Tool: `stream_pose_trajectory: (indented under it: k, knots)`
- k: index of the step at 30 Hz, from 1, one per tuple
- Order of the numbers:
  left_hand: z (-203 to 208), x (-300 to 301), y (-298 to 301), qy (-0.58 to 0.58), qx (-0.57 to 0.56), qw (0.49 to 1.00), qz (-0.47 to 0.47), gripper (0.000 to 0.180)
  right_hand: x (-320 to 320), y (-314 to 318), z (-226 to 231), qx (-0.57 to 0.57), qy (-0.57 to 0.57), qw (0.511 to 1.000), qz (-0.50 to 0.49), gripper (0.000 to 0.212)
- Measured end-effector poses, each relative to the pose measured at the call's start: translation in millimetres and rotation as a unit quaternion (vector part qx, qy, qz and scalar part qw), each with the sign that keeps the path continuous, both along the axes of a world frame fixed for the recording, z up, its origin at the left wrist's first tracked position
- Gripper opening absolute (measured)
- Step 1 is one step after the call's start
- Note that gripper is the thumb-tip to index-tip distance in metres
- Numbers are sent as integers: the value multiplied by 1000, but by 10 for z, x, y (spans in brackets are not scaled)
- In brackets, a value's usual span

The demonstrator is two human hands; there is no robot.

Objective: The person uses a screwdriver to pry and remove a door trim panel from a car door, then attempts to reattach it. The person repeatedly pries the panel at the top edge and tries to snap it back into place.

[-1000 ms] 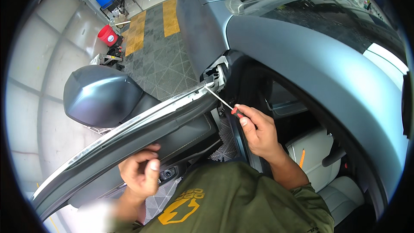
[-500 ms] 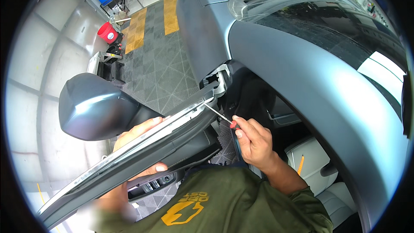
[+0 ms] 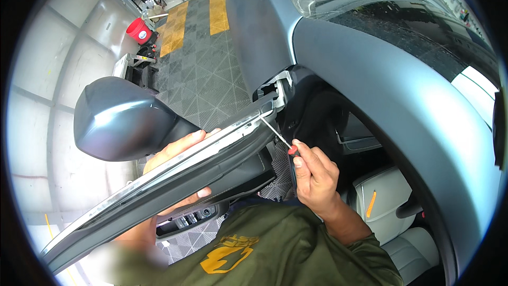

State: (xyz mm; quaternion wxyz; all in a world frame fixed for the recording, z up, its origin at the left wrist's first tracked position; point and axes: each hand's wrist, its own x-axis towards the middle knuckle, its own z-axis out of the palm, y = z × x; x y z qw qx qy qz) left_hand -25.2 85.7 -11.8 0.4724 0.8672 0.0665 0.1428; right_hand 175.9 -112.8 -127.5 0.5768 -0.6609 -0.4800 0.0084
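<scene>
One mirror (image 3: 119, 119) juts from the outer side of the door (image 3: 219, 161), at the left. Just right of it, the left hand (image 3: 172, 153) has its grip closed round the door's top edge, fingers outside and thumb inside; a firm, even hold there should stop the panel swinging against the tool. Further right, the screwdriver (image 3: 293, 150) slants up and leftward, its tip at the pale strip (image 3: 227, 140) near the end of the edge by the car body (image 3: 254, 26); contact looks likely, but how deep the tip sits cannot be told. At that spot, a low angle and light, short pushes seem best, with the tip kept off the paint and the soft rubber. The right hand (image 3: 317, 177) has its grip firm about the handle, thumb and forefinger foremost, a pinch that suits fine control more than force. In view, left to right, are one mirror, one red bucket (image 3: 138, 32), two yellow floor bands (image 3: 173, 32), one door, one screwdriver, two hands, one orange strip (image 3: 372, 204) and, behind that strip, one pale seat (image 3: 389, 190), partly hidden.
</scene>
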Motion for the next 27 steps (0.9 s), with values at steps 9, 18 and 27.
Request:
stream_pose_trajectory:
  k: [9,18,27]
  knots:
    - [-10,-51,-30,12,-61,998,15,78,27,25,-7,8,-4,1000,-6,30]
    - [138,55,174,53,-148,985,-65,76,250,-26,391,-172,-10,979,108,29]
    - [30,-32,281,-41,-526,843,-109,51,195,13,244,-126,3,986,105,30]
